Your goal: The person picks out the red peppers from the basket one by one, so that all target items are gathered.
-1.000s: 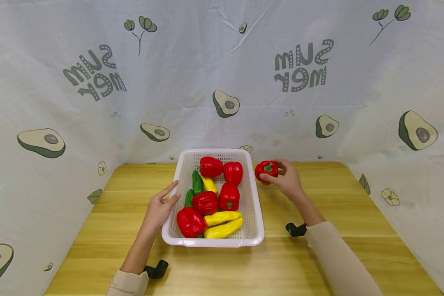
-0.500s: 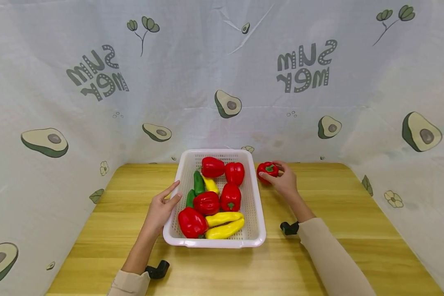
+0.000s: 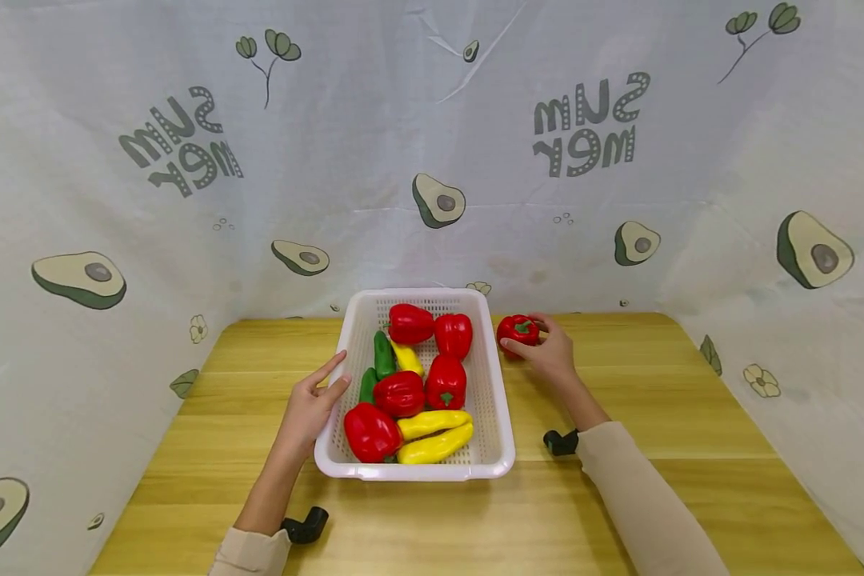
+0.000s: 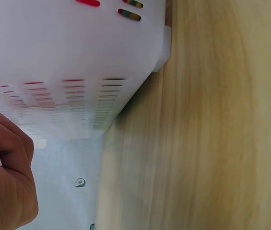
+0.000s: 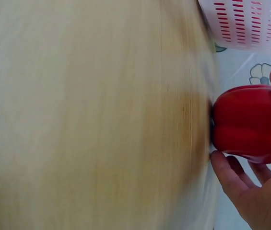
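A white plastic basket (image 3: pixel 502 400) with slotted walls stands on the wooden table. My left hand (image 3: pixel 311 410) grips its left rim, thumb and forefinger showing over the edge; in the left wrist view the fingers (image 4: pixel 10 139) are bent beside the outer wall. To the basket's right, my right hand (image 3: pixel 553 349) holds a red bell pepper (image 3: pixel 516 333) between thumb and fingers, green stem up. The right wrist view has the pepper's base right at the tabletop. Inside the basket lie several red bell peppers (image 3: pixel 399 394), yellow peppers (image 3: pixel 435 446) and green peppers (image 3: pixel 384 355).
The wooden table (image 3: pixel 691 400) ends at the back against a pale curtain (image 3: pixel 360 160) printed with avocados and flowers, which also runs along both sides. A black wrist-worn piece shows at the left wrist (image 3: pixel 306 526) and another at the right wrist (image 3: pixel 562 442).
My right wrist and sleeve have shifted slightly left and lower, while the held bell pepper stays beside the basket. The left hand and basket hold their place.
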`<state>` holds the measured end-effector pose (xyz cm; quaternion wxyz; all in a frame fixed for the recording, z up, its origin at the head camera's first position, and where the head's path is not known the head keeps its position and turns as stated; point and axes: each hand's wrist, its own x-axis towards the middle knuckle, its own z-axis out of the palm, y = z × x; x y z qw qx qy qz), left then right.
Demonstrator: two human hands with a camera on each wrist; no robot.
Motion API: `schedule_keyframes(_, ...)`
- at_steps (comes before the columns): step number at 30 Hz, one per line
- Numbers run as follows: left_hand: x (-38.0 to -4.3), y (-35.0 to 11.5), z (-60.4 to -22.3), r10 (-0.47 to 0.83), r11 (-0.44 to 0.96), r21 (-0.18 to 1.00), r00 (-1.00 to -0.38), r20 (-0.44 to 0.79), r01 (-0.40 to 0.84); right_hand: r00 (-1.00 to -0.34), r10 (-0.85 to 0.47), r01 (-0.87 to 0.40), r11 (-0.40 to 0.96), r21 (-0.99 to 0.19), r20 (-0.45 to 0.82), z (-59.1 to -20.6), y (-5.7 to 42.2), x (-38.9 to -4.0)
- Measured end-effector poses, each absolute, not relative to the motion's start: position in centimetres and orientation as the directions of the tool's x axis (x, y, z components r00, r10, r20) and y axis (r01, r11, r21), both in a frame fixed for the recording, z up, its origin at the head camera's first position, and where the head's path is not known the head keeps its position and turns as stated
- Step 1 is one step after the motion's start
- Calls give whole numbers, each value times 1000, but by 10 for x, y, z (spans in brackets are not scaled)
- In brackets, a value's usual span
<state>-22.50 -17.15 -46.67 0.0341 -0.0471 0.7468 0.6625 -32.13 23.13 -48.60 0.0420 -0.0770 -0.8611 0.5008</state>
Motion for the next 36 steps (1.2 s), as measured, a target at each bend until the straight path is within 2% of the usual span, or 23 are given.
schedule_keyframes(7, -225, -171, -467, -23, 112, 987, -993, -116, -118, -982, 187, 83, 498, -863, 14, -480, 233, -316)
schedule_keyframes(19, -225, -172, -466, -30, 120, 986, -993, -116, -118, -976, 126, -76, 569, -819, 178, -445, 233, -296)
schedule_keyframes(24, -225, -172, -466, -28, 120, 985, -993, -117, -120, -971, 38, -175, 568, -804, 238, -434, 219, -283)
schedule_keyframes(32, -225, -172, -468, -30, 104, 988, -993, -115, -118, -950, -164, -313, 512, -800, 267, -433, 184, -263)
schedule_keyframes(36, -225, -171, -467, -28, 103, 988, -993, -113, -115, -936, -218, -352, 536, -767, 277, -431, 172, -257)
